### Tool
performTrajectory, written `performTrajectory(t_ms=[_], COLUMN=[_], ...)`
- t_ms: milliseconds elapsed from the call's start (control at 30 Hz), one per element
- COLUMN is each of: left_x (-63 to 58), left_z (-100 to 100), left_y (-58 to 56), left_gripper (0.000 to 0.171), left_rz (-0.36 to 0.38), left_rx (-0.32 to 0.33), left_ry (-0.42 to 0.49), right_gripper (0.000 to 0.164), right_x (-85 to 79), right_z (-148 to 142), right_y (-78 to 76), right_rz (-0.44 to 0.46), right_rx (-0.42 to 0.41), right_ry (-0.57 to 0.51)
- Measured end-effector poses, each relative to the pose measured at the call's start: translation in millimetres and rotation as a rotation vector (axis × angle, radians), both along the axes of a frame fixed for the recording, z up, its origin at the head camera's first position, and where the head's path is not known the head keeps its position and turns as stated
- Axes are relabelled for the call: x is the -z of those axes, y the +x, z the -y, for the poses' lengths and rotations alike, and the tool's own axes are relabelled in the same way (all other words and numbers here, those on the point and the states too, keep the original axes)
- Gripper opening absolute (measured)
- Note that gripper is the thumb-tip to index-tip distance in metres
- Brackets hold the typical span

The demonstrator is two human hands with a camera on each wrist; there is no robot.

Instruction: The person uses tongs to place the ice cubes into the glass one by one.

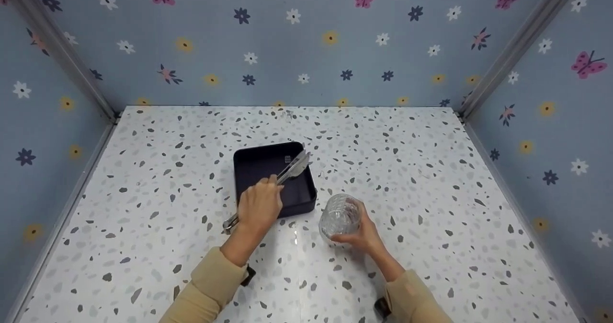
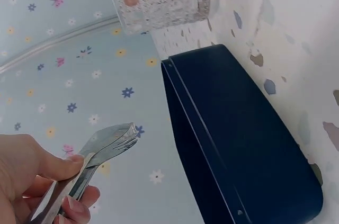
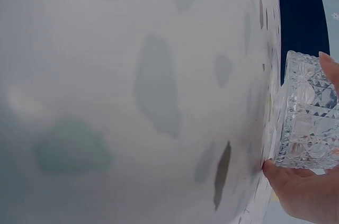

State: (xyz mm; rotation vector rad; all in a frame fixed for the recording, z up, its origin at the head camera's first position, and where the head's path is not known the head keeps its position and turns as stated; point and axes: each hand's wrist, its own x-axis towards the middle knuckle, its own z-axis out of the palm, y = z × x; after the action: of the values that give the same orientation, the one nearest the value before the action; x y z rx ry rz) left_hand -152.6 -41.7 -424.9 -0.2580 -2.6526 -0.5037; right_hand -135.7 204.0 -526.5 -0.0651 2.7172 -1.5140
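Note:
My left hand (image 1: 260,201) grips a bundle of metal cutlery over the dark navy box (image 1: 299,209). The left wrist view shows a fork (image 2: 119,150) and a table knife (image 2: 106,135) together, pinched between thumb and fingers. Their tips point toward the box's far right corner, and the handle ends stick out behind the hand. To the right of the box, my right hand (image 1: 364,234) holds a clear cut-glass tumbler (image 1: 337,217), thumb on the near side and fingers round the right. In the right wrist view the tumbler (image 3: 304,113) is right at the tabletop.
The white speckled table (image 1: 407,169) is enclosed by a blue flowered back wall (image 1: 306,40) and side walls, with metal posts at the far corners. The box is shallow and open at the top, with a small pale label inside.

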Motion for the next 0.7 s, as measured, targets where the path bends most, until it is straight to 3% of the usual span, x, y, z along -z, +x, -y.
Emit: performTrajectory(t_ms=[233,700], left_x=[-3.4,-13.5], left_z=[-7,-20], left_y=[10.2,27.9], left_gripper=[0.018,0.018], left_rz=[-0.060,-0.065], left_rx=[0.032,0.093], left_ry=[-0.008,-0.028], right_gripper=[0.098,0.099], right_x=[0.1,0.6], right_z=[0,0], right_y=[1.1,0.6], right_rz=[0.004,-0.001], right_rx=[-0.007,0.000], right_ry=[-0.015,0.001])
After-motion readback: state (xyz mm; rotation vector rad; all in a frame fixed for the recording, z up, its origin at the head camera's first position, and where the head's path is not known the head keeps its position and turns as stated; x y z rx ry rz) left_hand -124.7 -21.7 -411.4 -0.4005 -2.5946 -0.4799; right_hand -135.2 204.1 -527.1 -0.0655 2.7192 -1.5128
